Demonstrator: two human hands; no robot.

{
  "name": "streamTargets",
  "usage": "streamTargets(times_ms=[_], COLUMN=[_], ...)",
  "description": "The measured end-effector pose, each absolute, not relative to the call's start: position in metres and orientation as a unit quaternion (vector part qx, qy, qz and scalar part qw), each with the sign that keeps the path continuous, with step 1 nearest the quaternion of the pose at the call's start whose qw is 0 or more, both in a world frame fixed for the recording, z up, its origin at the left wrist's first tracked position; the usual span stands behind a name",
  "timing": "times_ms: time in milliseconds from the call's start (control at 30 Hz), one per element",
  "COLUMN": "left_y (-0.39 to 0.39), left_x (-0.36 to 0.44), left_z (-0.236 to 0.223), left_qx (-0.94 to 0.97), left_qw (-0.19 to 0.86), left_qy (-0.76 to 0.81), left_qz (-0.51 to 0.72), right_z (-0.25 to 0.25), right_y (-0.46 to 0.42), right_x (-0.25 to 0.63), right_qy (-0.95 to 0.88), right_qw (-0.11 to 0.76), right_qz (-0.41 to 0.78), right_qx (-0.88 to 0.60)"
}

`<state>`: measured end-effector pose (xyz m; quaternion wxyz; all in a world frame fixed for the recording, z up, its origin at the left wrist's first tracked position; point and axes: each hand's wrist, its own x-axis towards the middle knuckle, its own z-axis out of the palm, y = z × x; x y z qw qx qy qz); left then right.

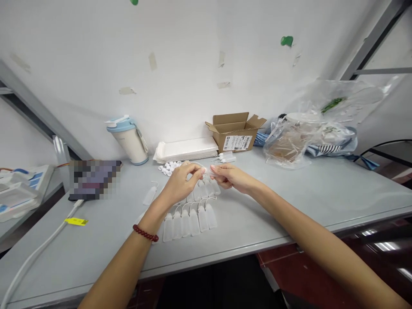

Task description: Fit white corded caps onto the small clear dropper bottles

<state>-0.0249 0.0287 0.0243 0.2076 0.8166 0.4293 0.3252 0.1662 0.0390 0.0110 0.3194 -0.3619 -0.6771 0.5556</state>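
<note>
My left hand (182,182), with a dark red bead bracelet on its wrist, pinches a small white cap (204,170) between thumb and finger. Close against it, my right hand (229,176) is closed around a small translucent squeeze bottle (209,171), mostly hidden by the fingers. Cap and bottle meet between the fingertips; whether they are joined I cannot tell. Below the hands lies a row of capped bottles with bent thin spouts (185,223), and a second row (201,191) is partly covered. Loose white caps (168,168) are heaped behind my left hand.
A single bottle (149,195) lies left of the rows. Behind stand a stack of white packets (186,149), an opened cardboard box (236,139) and a tumbler (128,141). Plastic bags (289,141) sit at right. A blurred device (95,180) with a white cable lies left.
</note>
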Motion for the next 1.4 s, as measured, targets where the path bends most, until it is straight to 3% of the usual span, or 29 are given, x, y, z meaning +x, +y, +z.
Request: streamTargets(times_ms=[167, 267, 500, 733, 1233, 1333, 1400], left_y=[0.043, 0.05, 0.049, 0.056, 0.057, 0.057, 0.058], left_x=[-0.034, -0.035, -0.03, -0.036, -0.039, -0.04, -0.04], left_z=[0.014, 0.006, -0.003, -0.009, 0.002, 0.006, 0.009], left_qx=[0.82, 0.828, 0.862, 0.873, 0.871, 0.862, 0.855], left_qw=[0.124, 0.088, 0.063, 0.064, 0.075, 0.099, 0.104], left_qy=[0.485, 0.49, 0.479, 0.469, 0.463, 0.467, 0.479], left_qz=[0.279, 0.259, 0.155, 0.12, 0.146, 0.17, 0.171], right_z=[0.019, 0.014, -0.007, -0.016, -0.011, 0.001, 0.008], right_y=[0.053, 0.064, 0.078, 0.088, 0.084, 0.072, 0.063], right_x=[0.193, 0.213, 0.223, 0.223, 0.218, 0.208, 0.201], right_qy=[-0.779, -0.783, -0.787, -0.767, -0.727, -0.741, -0.766], right_qw=[0.285, 0.203, 0.121, 0.186, 0.204, 0.202, 0.181], right_qz=[0.169, 0.086, 0.083, 0.024, 0.001, 0.049, 0.142], right_qx=[-0.532, -0.581, -0.6, -0.614, -0.655, -0.638, -0.601])
